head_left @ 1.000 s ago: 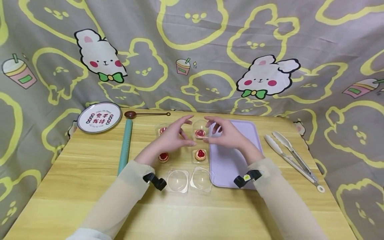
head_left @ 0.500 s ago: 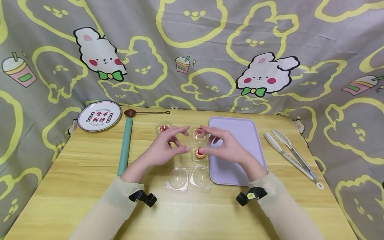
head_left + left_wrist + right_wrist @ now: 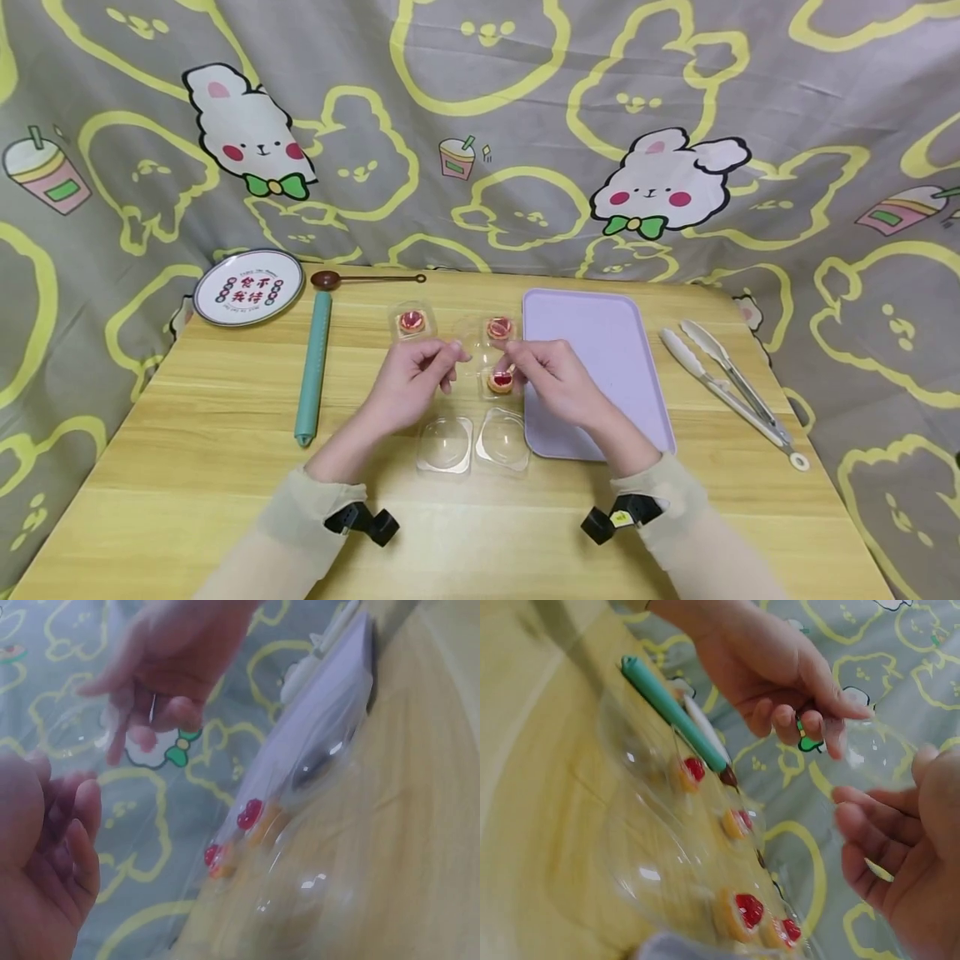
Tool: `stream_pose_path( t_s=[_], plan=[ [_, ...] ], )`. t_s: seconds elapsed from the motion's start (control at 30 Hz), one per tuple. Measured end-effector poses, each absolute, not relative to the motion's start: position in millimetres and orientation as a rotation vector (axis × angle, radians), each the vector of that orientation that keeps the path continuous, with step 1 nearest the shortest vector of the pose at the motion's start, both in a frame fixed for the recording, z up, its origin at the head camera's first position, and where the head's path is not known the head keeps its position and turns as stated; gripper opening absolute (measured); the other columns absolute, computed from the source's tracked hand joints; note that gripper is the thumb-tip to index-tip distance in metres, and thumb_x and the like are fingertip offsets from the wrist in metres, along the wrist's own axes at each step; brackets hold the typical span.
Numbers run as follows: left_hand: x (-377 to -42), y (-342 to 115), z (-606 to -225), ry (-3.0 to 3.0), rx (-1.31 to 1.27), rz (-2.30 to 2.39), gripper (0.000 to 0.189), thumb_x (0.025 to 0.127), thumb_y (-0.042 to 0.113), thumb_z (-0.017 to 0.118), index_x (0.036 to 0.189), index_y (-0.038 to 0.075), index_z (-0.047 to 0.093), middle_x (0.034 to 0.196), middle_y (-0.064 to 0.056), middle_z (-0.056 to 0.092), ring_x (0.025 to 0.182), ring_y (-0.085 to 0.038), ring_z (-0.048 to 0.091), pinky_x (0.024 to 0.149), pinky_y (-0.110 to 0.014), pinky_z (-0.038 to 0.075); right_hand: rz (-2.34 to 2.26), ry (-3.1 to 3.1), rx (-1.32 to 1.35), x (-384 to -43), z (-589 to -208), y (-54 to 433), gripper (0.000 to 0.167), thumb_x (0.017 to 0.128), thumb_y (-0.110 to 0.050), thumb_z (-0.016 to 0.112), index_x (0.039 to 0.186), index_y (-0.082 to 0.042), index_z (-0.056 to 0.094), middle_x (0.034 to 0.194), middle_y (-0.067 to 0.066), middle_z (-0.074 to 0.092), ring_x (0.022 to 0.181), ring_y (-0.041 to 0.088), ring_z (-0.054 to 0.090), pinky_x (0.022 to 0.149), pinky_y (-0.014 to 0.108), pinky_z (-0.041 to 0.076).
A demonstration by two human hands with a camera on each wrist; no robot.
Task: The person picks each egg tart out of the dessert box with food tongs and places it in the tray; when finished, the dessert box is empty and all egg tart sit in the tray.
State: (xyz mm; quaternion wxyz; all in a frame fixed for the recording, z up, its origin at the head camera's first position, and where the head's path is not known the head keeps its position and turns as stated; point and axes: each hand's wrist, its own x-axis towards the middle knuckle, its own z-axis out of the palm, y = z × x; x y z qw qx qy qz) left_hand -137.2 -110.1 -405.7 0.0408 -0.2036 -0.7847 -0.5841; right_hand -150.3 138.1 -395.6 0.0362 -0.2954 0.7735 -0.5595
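One clear plastic cover (image 3: 472, 337), held aloft over the middle of the tabletop (image 3: 480, 550), between the person's two hands. Left hand (image 3: 408, 385): thumb and forefinger pinching the near-side edge of the cover, other fingers curled in. Right hand (image 3: 553, 382): thumb and forefinger pinching the opposite edge; the exact contact is hard to make out through such transparent plastic. Four small red-topped tarts, grouped around and below: one far left (image 3: 412, 322) and one far right (image 3: 499, 327), both in clear packaging; one near right (image 3: 500, 381), just by the right fingertips; one near left (image 3: 690, 771), behind the left hand in the head view. Two clear domed pieces (image 3: 502, 442), side by side, nearer the person. One lavender tray (image 3: 607, 354), flat, partly under the right forearm. One pair of tongs (image 3: 726, 392), jaws spread, right of the tray. One teal rod (image 3: 313, 367), lengthwise at left. One brown spoon (image 3: 326, 281), beyond the rod. One lettered white plate (image 3: 249, 287), far left corner. One grey cartoon-print cloth (image 3: 525, 92), hung behind.
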Motion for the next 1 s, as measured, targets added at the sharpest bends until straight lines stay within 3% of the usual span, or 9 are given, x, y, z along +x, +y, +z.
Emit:
stream_pose_path(
  t_s=[0.1, 0.2, 0.27, 0.4, 0.5, 0.73, 0.9, 1.0],
  plan=[
    [-134.8, -108.2, -407.0, -2.429, -0.557, -1.829, 0.028, 0.111, 0.02, 0.058, 0.099, 0.005, 0.079, 0.078, -0.006, 0.07, 0.067, -0.025, 0.07, 0.052, -0.035, 0.055, -1.798, 2.361, -0.789, -146.3, -396.9, 136.7, 0.028, 0.112, -0.007, 0.052, 0.126, 0.006, 0.073, 0.08, 0.014, 0.073, 0.063, 0.035, 0.065, 0.062, 0.032, 0.054],
    [-132.6, -107.3, -407.7, -2.449, -0.485, -1.917, 0.025, 0.111, 0.021, 0.059, 0.108, 0.002, 0.075, 0.087, -0.012, 0.075, 0.074, -0.03, 0.074, 0.053, -0.037, 0.057, -1.888, 2.28, -0.713, -143.1, -399.6, 136.9, 0.043, 0.109, -0.001, 0.055, 0.152, 0.004, 0.052, 0.086, 0.021, 0.072, 0.06, 0.042, 0.062, 0.058, 0.032, 0.055],
    [-131.1, -107.3, -408.5, -2.444, -0.442, -2.013, 0.025, 0.111, 0.02, 0.059, 0.122, 0.0, 0.069, 0.091, -0.015, 0.076, 0.077, -0.038, 0.074, 0.054, -0.04, 0.058, -1.918, 2.226, -0.696, -141.9, -401.8, 137.2, 0.052, 0.108, 0.003, 0.056, 0.158, 0.003, 0.043, 0.086, 0.027, 0.071, 0.057, 0.042, 0.061, 0.054, 0.032, 0.053],
    [-128.5, -109.6, -410.1, -2.422, -0.445, -2.143, 0.044, 0.11, 0.014, 0.058, 0.152, 0.004, 0.048, 0.091, -0.02, 0.075, 0.077, -0.053, 0.07, 0.055, -0.04, 0.058, -1.923, 2.154, -0.692, -139.7, -405.5, 137.3, 0.06, 0.107, 0.005, 0.055, 0.163, 0.001, 0.033, 0.088, 0.027, 0.072, 0.056, 0.032, 0.061, 0.053, 0.034, 0.054],
    [-126.6, -112.7, -411.2, -2.437, -0.524, -2.159, 0.053, 0.111, 0.01, 0.057, 0.161, 0.009, 0.04, 0.091, -0.022, 0.073, 0.074, -0.051, 0.069, 0.056, -0.039, 0.059, -1.896, 2.154, -0.692, -137.8, -406.9, 137.6, 0.059, 0.107, 0.004, 0.056, 0.162, 0.002, 0.035, 0.091, 0.019, 0.075, 0.058, 0.032, 0.061, 0.055, 0.034, 0.055],
    [-120.5, -125.5, -415.0, -2.486, -0.646, -2.156, 0.052, 0.111, 0.008, 0.055, 0.161, 0.011, 0.042, 0.087, -0.026, 0.069, 0.068, -0.041, 0.067, 0.06, -0.042, 0.061, -1.796, 2.125, -0.75, -133.9, -409.1, 135.6, 0.061, 0.106, 0.003, 0.059, 0.162, 0.0, 0.037, 0.084, 0.019, 0.072, 0.059, 0.028, 0.062, 0.054, 0.037, 0.056],
    [-113.9, -139.0, -414.6, -2.519, -0.626, -2.137, 0.053, 0.11, 0.007, 0.057, 0.161, 0.011, 0.043, 0.084, -0.024, 0.069, 0.066, -0.028, 0.068, 0.061, -0.041, 0.062, -1.68, 2.139, -0.79, -132.6, -408.8, 126.7, 0.082, 0.095, -0.003, 0.079, 0.163, 0.002, 0.033, 0.089, 0.013, 0.07, 0.066, 0.028, 0.063, 0.059, 0.029, 0.056],
    [-108.7, -150.7, -415.9, -2.544, -0.596, -2.101, 0.052, 0.11, 0.007, 0.058, 0.16, 0.01, 0.045, 0.082, -0.023, 0.069, 0.065, -0.027, 0.068, 0.059, -0.038, 0.062, -1.6, 2.194, -0.799, -131.2, -408.3, 117.7, 0.097, 0.086, -0.012, 0.091, 0.163, 0.001, 0.034, 0.093, 0.006, 0.069, 0.069, 0.021, 0.062, 0.06, 0.026, 0.054]
  ],
)
